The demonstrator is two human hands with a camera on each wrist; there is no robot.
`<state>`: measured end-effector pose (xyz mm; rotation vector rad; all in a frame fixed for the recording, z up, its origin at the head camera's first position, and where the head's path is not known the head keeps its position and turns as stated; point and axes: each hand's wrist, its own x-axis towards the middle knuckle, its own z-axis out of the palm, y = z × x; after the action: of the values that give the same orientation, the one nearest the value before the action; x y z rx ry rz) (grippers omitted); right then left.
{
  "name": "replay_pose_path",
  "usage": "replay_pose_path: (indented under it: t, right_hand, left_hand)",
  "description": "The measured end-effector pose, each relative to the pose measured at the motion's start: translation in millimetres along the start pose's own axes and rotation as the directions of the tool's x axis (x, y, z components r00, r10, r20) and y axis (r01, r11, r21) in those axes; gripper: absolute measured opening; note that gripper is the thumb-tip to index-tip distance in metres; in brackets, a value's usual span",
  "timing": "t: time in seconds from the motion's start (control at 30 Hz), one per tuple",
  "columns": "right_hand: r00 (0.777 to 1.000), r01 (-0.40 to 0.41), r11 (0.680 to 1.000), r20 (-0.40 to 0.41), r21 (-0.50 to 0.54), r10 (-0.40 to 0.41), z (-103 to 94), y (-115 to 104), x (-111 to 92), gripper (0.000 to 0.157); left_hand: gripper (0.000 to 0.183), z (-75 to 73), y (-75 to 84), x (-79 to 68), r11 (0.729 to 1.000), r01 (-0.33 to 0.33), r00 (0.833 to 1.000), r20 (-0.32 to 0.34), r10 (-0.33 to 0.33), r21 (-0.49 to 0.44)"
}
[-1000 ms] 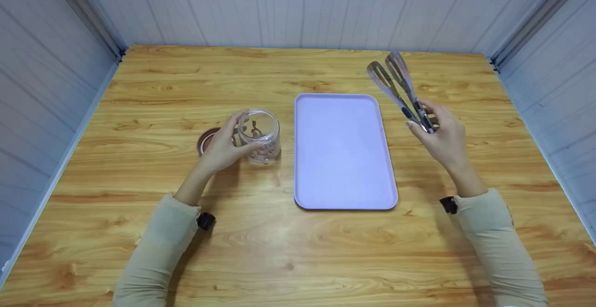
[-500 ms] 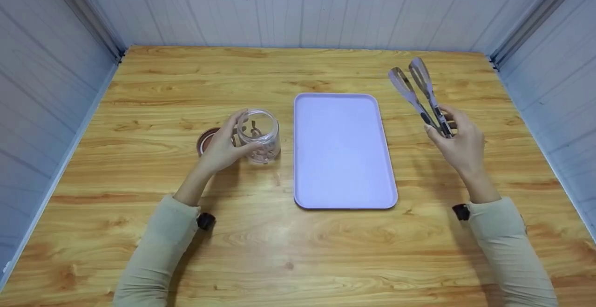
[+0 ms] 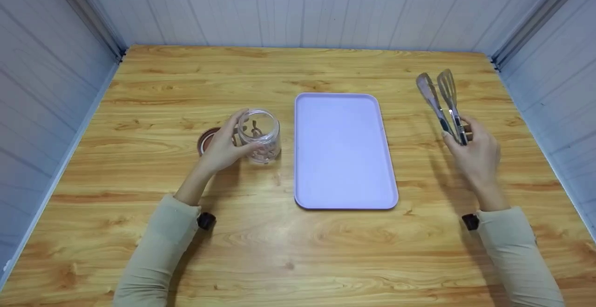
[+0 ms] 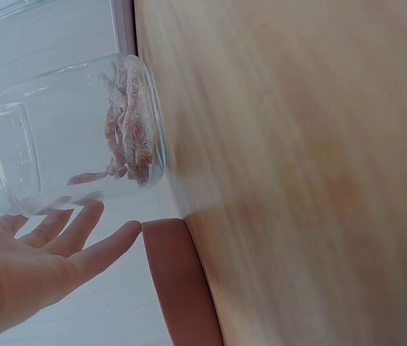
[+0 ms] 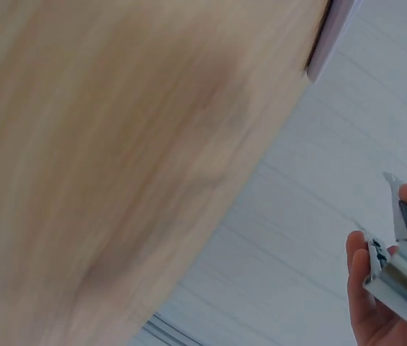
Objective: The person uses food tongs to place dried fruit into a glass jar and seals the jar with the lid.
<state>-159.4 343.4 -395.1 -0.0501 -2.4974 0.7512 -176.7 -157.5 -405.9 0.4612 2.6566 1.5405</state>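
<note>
My left hand (image 3: 222, 152) grips a clear jar (image 3: 270, 151) near its mouth, thumb on the near side and fingers on the far side. The jar stands upright and uncovered on the table. Several brown, knobbly strips dusted with white (image 4: 126, 122) lie at its bottom in the left wrist view. A reddish-brown lid (image 4: 178, 277) rests on the table beside the jar, under my left fingers and partly hidden by the hand. To the right of the tray, my right hand (image 3: 479, 158) holds metal tongs (image 3: 436, 105) above the table, their slotted ends spread apart and pointing away from me.
A lilac rectangular tray (image 3: 344, 151) lies flat between the two hands, with nothing on it. Pale panel walls (image 3: 302, 9) enclose the wooden table (image 3: 288, 251) at the back and both sides.
My right hand has moved right and slightly toward me, carrying the tongs away from the tray. The left hand and the jar have stayed in place.
</note>
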Motion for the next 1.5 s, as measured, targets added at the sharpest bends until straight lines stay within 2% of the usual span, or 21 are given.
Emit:
replay_pose_path:
  t: [0.13, 0.4, 0.63, 0.8, 1.1, 1.33, 1.5]
  right_hand:
    - [1.000, -0.018, 1.000, 0.017, -0.026, 0.018, -0.5, 5, -3, 0.045]
    - [0.998, -0.009, 0.998, 0.063, -0.064, 0.013, 0.5, 14, -9, 0.044]
    - [0.984, -0.037, 0.991, 0.167, -0.130, 0.058, -1.5, 15, -11, 0.048]
    - [0.977, -0.011, 0.988, 0.207, -0.156, 0.044, -1.3, 16, -11, 0.047]
    - [0.962, 0.020, 0.982, 0.271, -0.188, 0.033, 1.4, 16, -13, 0.049]
    - [0.942, 0.030, 0.977, 0.333, -0.211, 0.043, 2.5, 15, -14, 0.054]
    - [0.928, 0.047, 0.980, 0.371, -0.195, 0.029, 3.5, 15, -13, 0.057]
  left_hand:
    - [0.084, -1.2, 5.5, -1.5, 1.000, 0.010, 1.000, 0.009, -0.010, 0.002]
    - [0.077, -5.1, 39.4, -11.9, 1.000, 0.011, 1.000, 0.021, -0.011, -0.013]
    - [0.076, -5.2, 43.0, -13.1, 1.000, 0.011, 1.000, 0.013, -0.011, -0.007]
    - [0.075, -4.9, 43.4, -13.6, 1.000, 0.015, 1.000, 0.010, -0.015, -0.013]
    - [0.075, -4.7, 41.8, -12.5, 1.000, 0.018, 1.000, 0.007, -0.018, -0.013]
    - [0.082, 0.1, 2.2, -0.6, 1.000, 0.011, 1.000, -0.004, -0.011, 0.017]
    - [0.081, 0.2, 2.3, -1.1, 1.000, 0.011, 1.000, -0.003, -0.011, 0.008]
